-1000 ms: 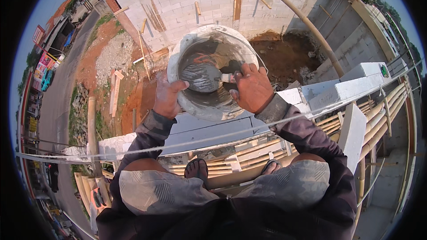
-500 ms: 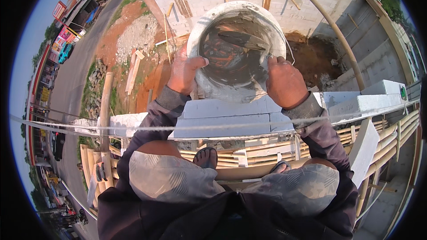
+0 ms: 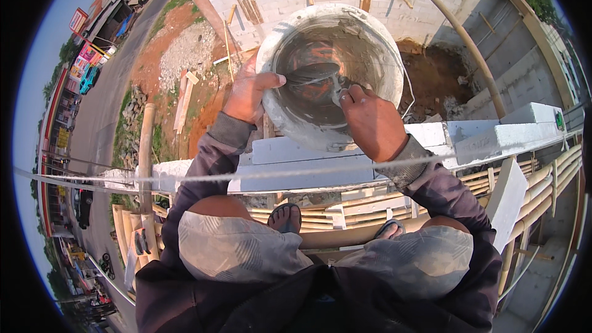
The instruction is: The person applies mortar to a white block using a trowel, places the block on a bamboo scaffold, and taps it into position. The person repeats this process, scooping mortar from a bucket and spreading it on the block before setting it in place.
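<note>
A mortar-crusted bucket stands tilted at the far side of the white block wall, its mouth facing me. My left hand grips its left rim, thumb over the edge and fingers hidden outside. My right hand is closed around the handle of a trowel. The trowel's dark, wet blade lies across the bucket's mouth, pointing left toward my left thumb. Inside, wet grey mortar coats the walls, and a reddish patch shows at the bottom.
A taut string crosses in front of me above the wall. White blocks lie on the wall at right. Below are bamboo poles under my sandalled feet. A slanted bamboo pole rises at right; a road runs far left.
My right hand has moved left and inward from the bucket's right rim, carrying the trowel. Its blade has shifted left and lower, and the bucket's mouth has tilted slightly.
</note>
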The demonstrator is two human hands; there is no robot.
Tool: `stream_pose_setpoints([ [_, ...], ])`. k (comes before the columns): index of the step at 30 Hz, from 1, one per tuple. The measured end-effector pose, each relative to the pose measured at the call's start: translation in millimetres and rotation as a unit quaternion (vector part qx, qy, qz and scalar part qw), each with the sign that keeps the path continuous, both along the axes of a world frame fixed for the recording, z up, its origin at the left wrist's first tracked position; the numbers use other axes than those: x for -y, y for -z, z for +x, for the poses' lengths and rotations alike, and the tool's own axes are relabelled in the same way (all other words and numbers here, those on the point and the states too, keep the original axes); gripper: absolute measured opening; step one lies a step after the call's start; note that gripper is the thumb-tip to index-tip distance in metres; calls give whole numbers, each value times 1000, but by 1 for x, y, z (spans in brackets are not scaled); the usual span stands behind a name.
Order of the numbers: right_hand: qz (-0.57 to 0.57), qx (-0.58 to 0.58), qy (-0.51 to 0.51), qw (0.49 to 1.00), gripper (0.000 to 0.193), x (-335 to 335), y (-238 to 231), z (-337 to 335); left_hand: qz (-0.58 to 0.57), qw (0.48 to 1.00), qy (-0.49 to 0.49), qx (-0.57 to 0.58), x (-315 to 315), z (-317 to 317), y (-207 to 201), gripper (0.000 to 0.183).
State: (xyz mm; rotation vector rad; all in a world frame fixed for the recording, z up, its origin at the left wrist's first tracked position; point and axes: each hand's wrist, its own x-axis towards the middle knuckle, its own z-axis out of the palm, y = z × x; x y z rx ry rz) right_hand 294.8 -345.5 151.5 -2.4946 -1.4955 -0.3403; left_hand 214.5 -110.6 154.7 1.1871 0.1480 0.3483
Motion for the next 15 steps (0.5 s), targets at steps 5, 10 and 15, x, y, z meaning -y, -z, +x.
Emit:
stream_pose_setpoints([
  [5,-45,-114,14,992,23,25,-11,21,41,999,6,7,4,-4,-2,56],
  [10,144,-165,-49,974,25,5,1,28,105,994,13,16,11,-4,-17,57],
  [15,50,-121,-44,990,28,15,-3,32,248,968,16,28,8,3,-24,63],
])
